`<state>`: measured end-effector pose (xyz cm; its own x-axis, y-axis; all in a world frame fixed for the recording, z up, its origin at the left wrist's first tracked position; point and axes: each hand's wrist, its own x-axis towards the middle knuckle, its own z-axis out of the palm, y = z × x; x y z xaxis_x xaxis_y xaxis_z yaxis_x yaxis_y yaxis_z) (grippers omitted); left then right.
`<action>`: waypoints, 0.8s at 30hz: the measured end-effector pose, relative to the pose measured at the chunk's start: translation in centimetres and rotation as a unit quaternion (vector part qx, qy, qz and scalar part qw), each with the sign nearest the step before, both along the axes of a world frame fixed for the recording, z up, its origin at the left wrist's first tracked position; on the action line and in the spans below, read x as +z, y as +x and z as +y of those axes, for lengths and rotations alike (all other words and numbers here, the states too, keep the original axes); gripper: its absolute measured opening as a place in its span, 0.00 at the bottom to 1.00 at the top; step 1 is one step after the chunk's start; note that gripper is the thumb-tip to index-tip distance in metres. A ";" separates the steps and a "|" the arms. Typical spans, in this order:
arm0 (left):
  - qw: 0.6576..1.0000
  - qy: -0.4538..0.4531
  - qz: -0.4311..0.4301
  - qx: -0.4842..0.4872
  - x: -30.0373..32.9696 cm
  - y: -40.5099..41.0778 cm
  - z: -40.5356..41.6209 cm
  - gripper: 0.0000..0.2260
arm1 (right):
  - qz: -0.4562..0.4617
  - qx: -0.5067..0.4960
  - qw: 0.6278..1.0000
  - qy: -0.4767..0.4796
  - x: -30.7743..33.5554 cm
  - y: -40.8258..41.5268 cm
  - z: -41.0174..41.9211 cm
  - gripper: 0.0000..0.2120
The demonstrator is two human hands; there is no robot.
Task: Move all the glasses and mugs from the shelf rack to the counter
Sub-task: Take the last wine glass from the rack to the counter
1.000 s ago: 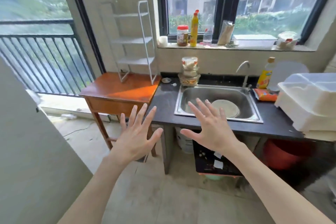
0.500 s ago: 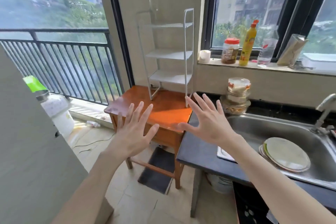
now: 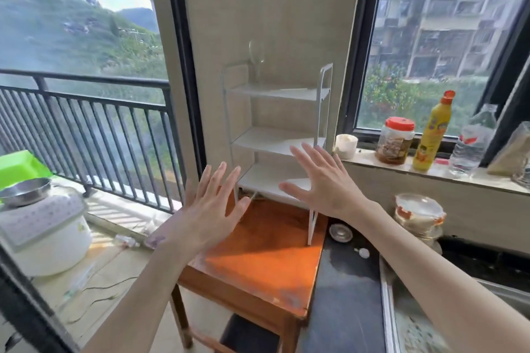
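A white three-tier shelf rack (image 3: 278, 140) stands on an orange wooden table (image 3: 258, 264) against the wall. A clear stemmed glass (image 3: 257, 61) stands on its top tier; the two lower tiers look bare. My left hand (image 3: 210, 209) is raised with fingers spread, in front of the rack's lower left leg. My right hand (image 3: 321, 180) is also spread, palm forward, over the rack's bottom tier on the right. Neither hand holds anything. The dark counter (image 3: 344, 295) adjoins the table on the right.
On the window sill stand a white cup (image 3: 346, 145), a red-lidded jar (image 3: 395, 140), a yellow bottle (image 3: 431, 132) and a clear water bottle (image 3: 473, 140). Stacked bowls (image 3: 418, 215) and a sink edge (image 3: 387, 309) lie at right. A white rice cooker (image 3: 43, 226) sits at left by the balcony railing.
The view has moved closer and to the left, so the rack now fills the middle. Both hands have risen toward it, still spread and holding nothing.
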<state>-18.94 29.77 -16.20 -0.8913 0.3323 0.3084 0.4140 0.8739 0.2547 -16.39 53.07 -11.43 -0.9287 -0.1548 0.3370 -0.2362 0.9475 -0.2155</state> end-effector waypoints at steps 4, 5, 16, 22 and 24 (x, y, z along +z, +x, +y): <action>0.999 0.018 0.028 -0.011 0.3 -8.3 -0.7 0.29 | 0.017 -0.005 1.000 -0.002 2.5 -7.2 -1.2 0.38; 0.999 0.026 0.039 -0.018 0.6 -10.6 -0.9 0.30 | 0.028 -0.007 1.000 0.000 3.2 -9.1 -1.5 0.38; 0.984 0.058 0.133 -0.105 10.0 -32.3 -1.3 0.28 | 0.105 -0.073 0.983 -0.133 12.4 -30.3 -4.0 0.33; 0.972 0.095 0.150 -0.157 12.7 -38.1 0.0 0.26 | 0.093 -0.129 0.932 -0.325 14.6 -40.0 -4.8 0.32; 0.968 0.106 0.153 -0.170 12.8 -39.5 0.4 0.24 | 0.104 -0.147 0.916 -0.358 14.6 -42.1 -4.7 0.32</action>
<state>-58.46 30.17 -3.40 -0.5972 0.4908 0.6344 0.7534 0.6147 0.2337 -58.48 48.33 3.17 -0.7994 0.4214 0.4283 -0.0996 0.6100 -0.7861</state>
